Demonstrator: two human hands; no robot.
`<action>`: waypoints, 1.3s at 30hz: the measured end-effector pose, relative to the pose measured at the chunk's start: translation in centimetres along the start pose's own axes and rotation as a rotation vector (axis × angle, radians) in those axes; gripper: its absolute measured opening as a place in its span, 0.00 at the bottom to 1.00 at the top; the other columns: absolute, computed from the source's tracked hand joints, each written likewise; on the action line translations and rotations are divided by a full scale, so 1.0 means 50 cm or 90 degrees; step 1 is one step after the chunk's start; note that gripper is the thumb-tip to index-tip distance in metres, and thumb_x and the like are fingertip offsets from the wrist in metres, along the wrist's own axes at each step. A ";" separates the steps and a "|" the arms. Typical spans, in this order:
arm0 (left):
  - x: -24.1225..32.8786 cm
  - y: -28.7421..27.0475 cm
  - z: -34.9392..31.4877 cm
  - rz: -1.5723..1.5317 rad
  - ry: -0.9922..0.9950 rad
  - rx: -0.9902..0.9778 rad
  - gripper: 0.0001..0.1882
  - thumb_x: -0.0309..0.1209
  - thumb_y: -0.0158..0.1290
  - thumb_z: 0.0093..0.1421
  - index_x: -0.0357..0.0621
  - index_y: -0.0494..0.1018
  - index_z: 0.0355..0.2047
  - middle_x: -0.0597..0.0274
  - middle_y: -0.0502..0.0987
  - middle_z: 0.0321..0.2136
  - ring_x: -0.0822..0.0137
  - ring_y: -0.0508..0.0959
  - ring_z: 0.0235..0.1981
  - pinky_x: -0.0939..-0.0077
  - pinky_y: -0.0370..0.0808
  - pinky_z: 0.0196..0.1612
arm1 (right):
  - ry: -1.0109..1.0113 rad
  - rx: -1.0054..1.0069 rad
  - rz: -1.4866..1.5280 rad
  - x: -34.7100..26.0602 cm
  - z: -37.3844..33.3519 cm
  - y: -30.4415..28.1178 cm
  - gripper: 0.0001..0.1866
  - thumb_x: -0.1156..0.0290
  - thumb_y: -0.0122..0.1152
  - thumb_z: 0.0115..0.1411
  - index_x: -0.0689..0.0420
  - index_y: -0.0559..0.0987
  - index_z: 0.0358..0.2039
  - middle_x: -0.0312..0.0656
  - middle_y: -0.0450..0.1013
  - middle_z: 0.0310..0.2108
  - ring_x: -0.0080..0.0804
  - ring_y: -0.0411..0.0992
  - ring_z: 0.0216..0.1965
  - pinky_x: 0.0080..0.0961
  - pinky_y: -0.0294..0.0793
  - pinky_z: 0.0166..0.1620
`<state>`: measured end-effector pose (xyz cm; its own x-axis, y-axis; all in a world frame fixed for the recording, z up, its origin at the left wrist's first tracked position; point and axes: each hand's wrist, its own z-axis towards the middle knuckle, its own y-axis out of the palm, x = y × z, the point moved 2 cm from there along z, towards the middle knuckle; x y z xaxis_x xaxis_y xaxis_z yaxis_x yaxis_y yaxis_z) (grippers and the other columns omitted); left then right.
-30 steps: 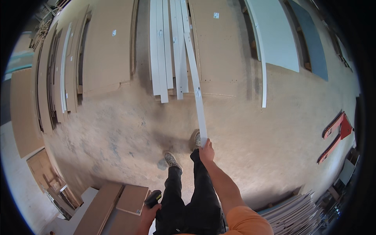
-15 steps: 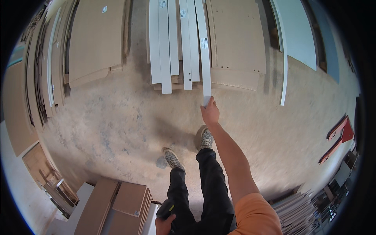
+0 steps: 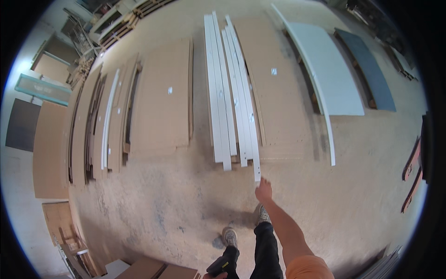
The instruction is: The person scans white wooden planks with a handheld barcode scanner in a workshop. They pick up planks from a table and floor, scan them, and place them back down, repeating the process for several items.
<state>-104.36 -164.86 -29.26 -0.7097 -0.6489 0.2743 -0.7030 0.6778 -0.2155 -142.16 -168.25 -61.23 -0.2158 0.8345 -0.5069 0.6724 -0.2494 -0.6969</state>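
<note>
My right hand (image 3: 264,190) is just off the near end of a long narrow white board (image 3: 255,160). Its thumb and fingers look apart, and nothing shows between them. Small dark holes mark that end of the board. Several similar white strips (image 3: 218,116) lie side by side to its left, their near ends uneven, some with labels. Low in the view, my left hand (image 3: 216,275) is closed around a black handheld device (image 3: 218,266) with a yellow mark; its exact kind is unclear.
Brown panel stacks lie left (image 3: 162,102) and right (image 3: 278,107) of the strips. Farther right are a pale panel (image 3: 325,69), a long white strip (image 3: 331,139) and a grey panel (image 3: 367,69). Red metal parts (image 3: 411,160) stand at the right edge. Brown boards (image 3: 144,269) sit behind my feet.
The view has tilted up, showing more floor and the strips' far ends. My right hand has come off the board's near end, uncovering its holes. My left hand still holds the device.
</note>
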 end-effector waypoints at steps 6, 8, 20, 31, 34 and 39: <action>0.070 -0.060 -0.115 0.234 0.221 -0.055 0.24 0.43 0.67 0.54 0.33 0.82 0.42 0.56 0.84 0.34 0.67 0.83 0.36 0.69 0.78 0.42 | 0.119 -0.059 -0.024 0.143 -0.428 -0.082 0.26 0.68 0.63 0.54 0.63 0.74 0.53 0.56 0.72 0.54 0.55 0.68 0.59 0.46 0.72 0.59; 0.076 -0.078 -0.149 0.407 0.287 -0.069 0.25 0.47 0.67 0.54 0.35 0.82 0.40 0.55 0.84 0.30 0.66 0.83 0.35 0.69 0.78 0.41 | 0.161 0.029 0.021 0.206 -0.583 -0.082 0.23 0.67 0.64 0.52 0.63 0.77 0.49 0.56 0.76 0.47 0.55 0.73 0.52 0.46 0.75 0.55; -0.123 0.078 -0.399 0.835 0.626 -0.416 0.23 0.46 0.64 0.51 0.36 0.83 0.37 0.50 0.84 0.28 0.61 0.85 0.33 0.67 0.78 0.41 | 0.578 0.474 0.427 0.481 -1.600 0.113 0.18 0.67 0.65 0.55 0.66 0.82 0.42 0.51 0.81 0.34 0.45 0.80 0.37 0.36 0.79 0.43; -0.995 0.352 -0.867 1.024 0.592 -0.966 0.17 0.40 0.64 0.52 0.36 0.80 0.30 0.57 0.79 0.19 0.68 0.79 0.21 0.68 0.77 0.31 | 0.904 0.580 1.163 0.433 -2.423 0.741 0.03 0.73 0.60 0.62 0.57 0.77 0.31 0.36 0.73 0.22 0.26 0.70 0.19 0.26 0.65 0.19; -1.231 0.282 -1.022 1.009 0.458 -1.229 0.19 0.39 0.64 0.47 0.31 0.77 0.26 0.45 0.78 0.20 0.57 0.79 0.22 0.61 0.76 0.34 | 1.020 0.726 1.249 0.370 -2.589 0.756 0.06 0.71 0.57 0.63 0.53 0.75 0.28 0.35 0.72 0.21 0.27 0.69 0.18 0.25 0.64 0.18; -1.476 0.203 -1.138 1.285 0.163 -1.432 0.16 0.36 0.63 0.50 0.34 0.77 0.31 0.53 0.78 0.21 0.66 0.76 0.23 0.67 0.74 0.31 | 0.874 1.227 1.097 0.351 -2.718 0.687 0.09 0.66 0.62 0.59 0.58 0.82 0.33 0.42 0.79 0.28 0.34 0.77 0.29 0.31 0.77 0.34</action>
<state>-56.49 -90.44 1.67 0.0103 0.2414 0.9704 0.8271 -0.5473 0.1275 -26.64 -95.41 -25.11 0.0487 -0.6113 -0.7899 -0.9551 0.2029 -0.2158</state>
